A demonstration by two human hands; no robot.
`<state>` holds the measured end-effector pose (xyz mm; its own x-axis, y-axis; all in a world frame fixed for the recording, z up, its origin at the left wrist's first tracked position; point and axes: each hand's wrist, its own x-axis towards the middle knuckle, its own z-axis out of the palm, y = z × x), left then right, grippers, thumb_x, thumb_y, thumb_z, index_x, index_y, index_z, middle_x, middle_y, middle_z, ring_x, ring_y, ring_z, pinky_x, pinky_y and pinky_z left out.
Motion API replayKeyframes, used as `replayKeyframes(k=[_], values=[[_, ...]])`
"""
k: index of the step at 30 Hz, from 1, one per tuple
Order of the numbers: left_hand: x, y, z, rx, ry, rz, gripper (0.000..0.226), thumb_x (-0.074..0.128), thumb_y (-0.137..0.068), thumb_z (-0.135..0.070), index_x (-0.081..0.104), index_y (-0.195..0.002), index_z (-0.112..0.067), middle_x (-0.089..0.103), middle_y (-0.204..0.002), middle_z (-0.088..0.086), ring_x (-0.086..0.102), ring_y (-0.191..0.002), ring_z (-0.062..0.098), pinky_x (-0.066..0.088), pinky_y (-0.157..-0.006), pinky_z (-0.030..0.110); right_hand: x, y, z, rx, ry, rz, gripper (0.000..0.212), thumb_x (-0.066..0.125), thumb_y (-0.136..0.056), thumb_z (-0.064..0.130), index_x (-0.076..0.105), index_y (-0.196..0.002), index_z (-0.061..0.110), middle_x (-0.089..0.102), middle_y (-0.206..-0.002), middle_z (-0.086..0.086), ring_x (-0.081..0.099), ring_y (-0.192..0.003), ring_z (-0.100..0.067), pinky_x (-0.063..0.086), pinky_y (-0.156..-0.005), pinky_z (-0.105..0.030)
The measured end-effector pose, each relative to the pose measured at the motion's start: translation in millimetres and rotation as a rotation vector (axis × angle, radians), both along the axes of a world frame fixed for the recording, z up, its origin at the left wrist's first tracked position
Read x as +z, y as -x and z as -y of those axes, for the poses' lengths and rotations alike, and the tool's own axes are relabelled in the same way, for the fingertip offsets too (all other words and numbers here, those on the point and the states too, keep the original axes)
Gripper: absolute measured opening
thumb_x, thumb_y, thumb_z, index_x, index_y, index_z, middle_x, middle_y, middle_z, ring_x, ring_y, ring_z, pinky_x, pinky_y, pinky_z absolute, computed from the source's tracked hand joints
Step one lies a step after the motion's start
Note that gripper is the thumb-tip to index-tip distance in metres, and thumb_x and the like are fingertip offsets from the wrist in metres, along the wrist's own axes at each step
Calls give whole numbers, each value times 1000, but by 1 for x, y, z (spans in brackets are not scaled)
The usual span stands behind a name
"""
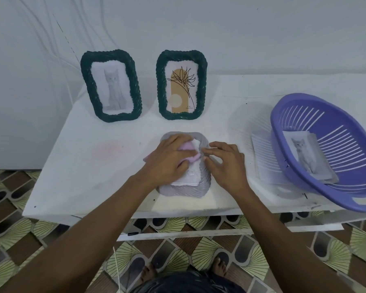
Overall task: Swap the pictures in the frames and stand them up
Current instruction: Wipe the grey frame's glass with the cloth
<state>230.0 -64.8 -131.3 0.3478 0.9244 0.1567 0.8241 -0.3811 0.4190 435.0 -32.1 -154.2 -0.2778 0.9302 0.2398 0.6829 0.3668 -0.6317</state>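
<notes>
A grey frame [201,188] is laid flat near the middle of the tabletop [82,170], at the near edge, with a white panel showing inside its rim; whether this is the glass, the backing or a print cannot be told. A pink cloth [187,147] is grasped in the grip of the left hand [169,161] and pressed onto the far part of that panel. The fingertips of the right hand [226,163] are set against the frame's right rim, but whether that grip is clenched on the rim or merely resting cannot be told. The step in hand is judged to be the wiping or seating of this frame's insert, midway through the swap. Next, a picture would need to be fitted, the back closed and the frame stood up. Three frames are counted: the grey one and two dark green ones standing at the far side, the left green frame [85,77] with a cat picture [114,89] and the right green frame [161,85] with a flower picture [182,89]. One purple basket [325,192] sits at the right and holds a second cat picture [304,157]. One pale sheet [262,157] lies partly beneath it.
</notes>
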Motion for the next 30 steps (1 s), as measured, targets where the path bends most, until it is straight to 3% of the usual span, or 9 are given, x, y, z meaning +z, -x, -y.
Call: replayKeyframes(k=[4,7,11,15,19,23,30], values=[[-1,9,28,-158,-1,39,35,46,-88,-21,72,-112,-21,51,-141,6,39,-134,23,35,-107,43,1,1,1,-6,-4,-3,23,68,-87,27,72,-108,34,63,-121,9,48,-112,-17,28,-83,-32],[-4,12,42,-159,-2,107,36,48,-88,-18,70,-117,-18,49,-141,5,39,-133,20,36,-107,37,0,1,1,-10,-10,6,23,67,-87,28,72,-108,35,63,-121,9,48,-112,-17,30,-85,-33],[3,25,46,229,-24,403,38,47,-91,-13,65,-123,-24,43,-144,-3,40,-129,11,39,-103,17,0,1,1,-17,-4,12,22,67,-87,30,72,-107,35,63,-122,10,49,-113,-17,31,-86,-34],[11,48,36,500,-84,444,38,52,-94,-2,65,-124,-22,44,-143,1,40,-128,12,27,-99,0,0,1,1,-18,-12,8,22,67,-87,29,72,-108,34,63,-123,8,50,-113,-17,32,-87,-35],[6,46,37,348,-80,314,34,51,-93,-17,66,-124,-19,43,-143,3,34,-129,11,26,-106,12,0,1,2,-18,-16,2,21,68,-88,27,73,-108,31,63,-122,7,50,-113,-19,31,-87,-34],[-8,36,35,208,-45,107,44,37,-91,-30,68,-121,-19,49,-135,8,40,-124,24,39,-102,43,0,1,2,-18,-14,10,22,68,-88,28,72,-109,32,63,-123,6,50,-114,-19,31,-87,-34],[-5,41,61,121,25,191,36,46,-92,-25,71,-117,-29,45,-136,4,36,-128,22,36,-106,44,-1,2,2,-17,-45,25,21,67,-88,27,73,-107,30,65,-120,4,53,-111,-22,39,-86,-39]])
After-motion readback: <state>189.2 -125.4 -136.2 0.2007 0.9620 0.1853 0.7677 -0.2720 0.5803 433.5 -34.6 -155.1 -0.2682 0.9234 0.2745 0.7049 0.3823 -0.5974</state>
